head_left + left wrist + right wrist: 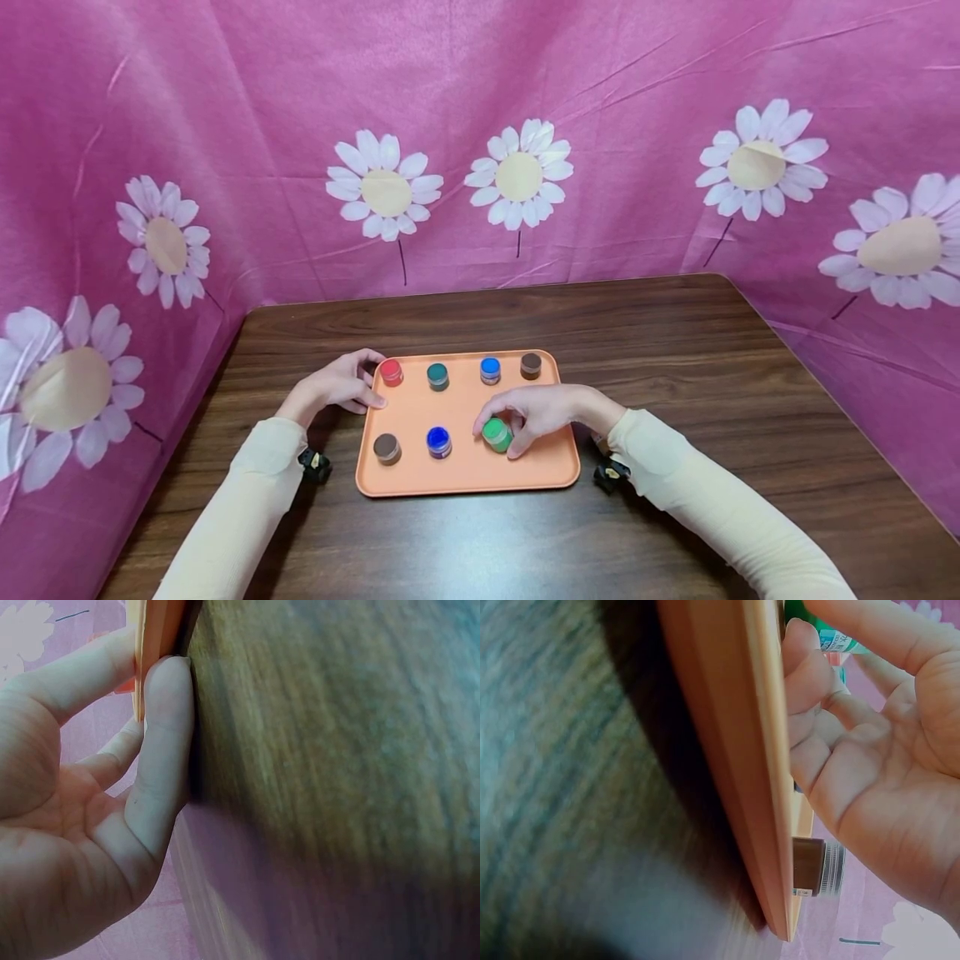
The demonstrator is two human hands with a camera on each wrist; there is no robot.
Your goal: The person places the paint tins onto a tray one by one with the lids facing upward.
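Note:
In the head view my right hand grips a light green paint jar between thumb and fingers over the right front of an orange tray. A piece of the green jar with its label shows beside the fingers in the right wrist view. My left hand holds the tray's left rim near the far corner. In the left wrist view, the orange rim lies between its thumb and fingers. Close to that hand is a red paint jar.
The tray's back row also has dark green, blue and brown jars. In front stand another brown jar and a deep blue jar. A brown wooden table carries the tray; a pink flowered cloth surrounds it.

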